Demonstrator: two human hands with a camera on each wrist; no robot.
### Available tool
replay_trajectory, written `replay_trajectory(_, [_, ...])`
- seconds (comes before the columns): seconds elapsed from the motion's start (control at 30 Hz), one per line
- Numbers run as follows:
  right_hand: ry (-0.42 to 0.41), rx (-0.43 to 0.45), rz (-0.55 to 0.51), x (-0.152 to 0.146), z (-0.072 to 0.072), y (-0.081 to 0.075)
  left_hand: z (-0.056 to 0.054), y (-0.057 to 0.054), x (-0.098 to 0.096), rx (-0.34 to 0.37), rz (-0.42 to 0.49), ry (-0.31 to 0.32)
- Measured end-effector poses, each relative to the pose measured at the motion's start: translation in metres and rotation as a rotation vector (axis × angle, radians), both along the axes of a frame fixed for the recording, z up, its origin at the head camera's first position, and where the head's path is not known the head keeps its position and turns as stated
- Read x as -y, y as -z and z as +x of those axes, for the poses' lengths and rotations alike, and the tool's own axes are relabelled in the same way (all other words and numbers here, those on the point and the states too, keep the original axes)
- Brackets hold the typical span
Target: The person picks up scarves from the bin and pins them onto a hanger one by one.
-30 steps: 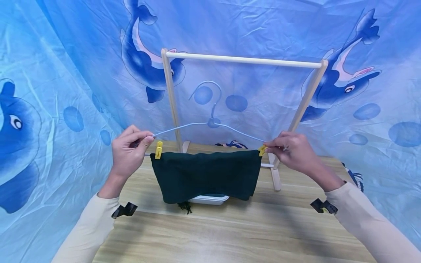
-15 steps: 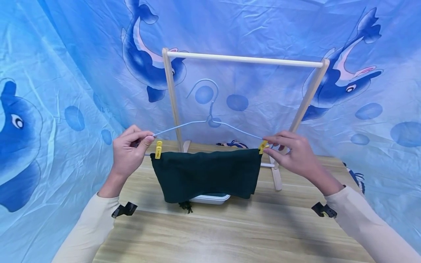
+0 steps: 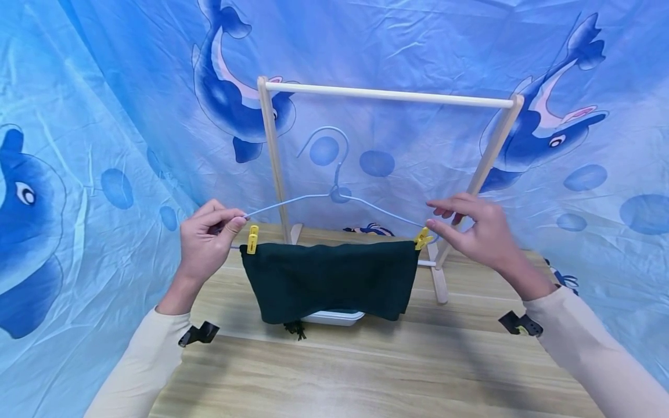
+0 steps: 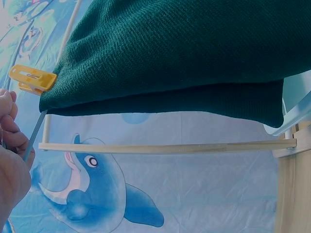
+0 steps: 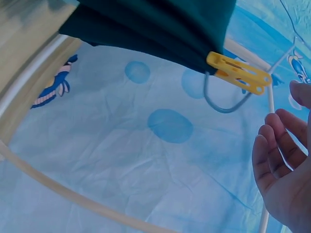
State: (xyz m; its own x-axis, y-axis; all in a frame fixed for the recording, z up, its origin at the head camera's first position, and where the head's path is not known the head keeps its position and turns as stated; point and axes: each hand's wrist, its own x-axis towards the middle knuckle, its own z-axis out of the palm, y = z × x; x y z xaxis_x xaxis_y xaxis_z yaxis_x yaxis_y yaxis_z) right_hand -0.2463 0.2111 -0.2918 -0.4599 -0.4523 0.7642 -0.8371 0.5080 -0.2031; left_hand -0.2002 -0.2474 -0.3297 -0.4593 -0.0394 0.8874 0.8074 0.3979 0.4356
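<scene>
My left hand [image 3: 206, 247] pinches the left shoulder of a pale blue wire hanger [image 3: 292, 200] between thumb and fingers. Over the hanger's lower bar hangs a folded dark green knit cloth [image 3: 329, 278]. One yellow clothespin [image 3: 252, 239] clips its left end, and a second yellow clothespin [image 3: 422, 238] clips its right end. Just past that right clothespin, my right hand [image 3: 478, 232] is held with thumb and fingers spread apart. The right wrist view shows its loosely bent fingers [image 5: 272, 155] holding nothing, away from the clothespin. The hanger's hook points up, below the rack's top bar.
A wooden rack with a white top bar [image 3: 387, 94] stands behind the hanger on the wood-grain table [image 3: 334, 377]. Partly hidden under the cloth is a white tray [image 3: 334, 317], with a dark tassel [image 3: 296, 330] beside it. A dolphin-print curtain [image 3: 418, 46] surrounds the table.
My right hand has let go of the right clothespin, opening its fingers and moving slightly up and to the right. My left hand keeps its pinch on the hanger.
</scene>
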Motion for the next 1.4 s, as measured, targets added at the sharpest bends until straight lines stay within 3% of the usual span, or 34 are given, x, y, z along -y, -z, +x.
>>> replay_trajectory(0.27, [0.026,0.144,0.037,0.010,-0.002,-0.015,-0.001,0.001,-0.001,0.006,0.000,-0.005])
replay_trajectory(0.5, [-0.073,0.309,0.041,0.028,-0.008,-0.018,-0.002,0.002,0.000,0.019,0.002,-0.009])
replay_trajectory(0.7, [-0.156,0.331,0.053,0.042,-0.013,-0.017,-0.001,0.003,0.000,0.021,0.007,-0.005])
replay_trajectory(1.07, [-0.145,0.402,0.068,0.049,-0.018,-0.014,-0.002,0.003,0.001,0.028,0.009,-0.008])
replay_trajectory(1.4, [-0.223,0.413,0.039,0.057,-0.020,-0.015,-0.002,0.004,0.002,0.034,0.004,-0.012])
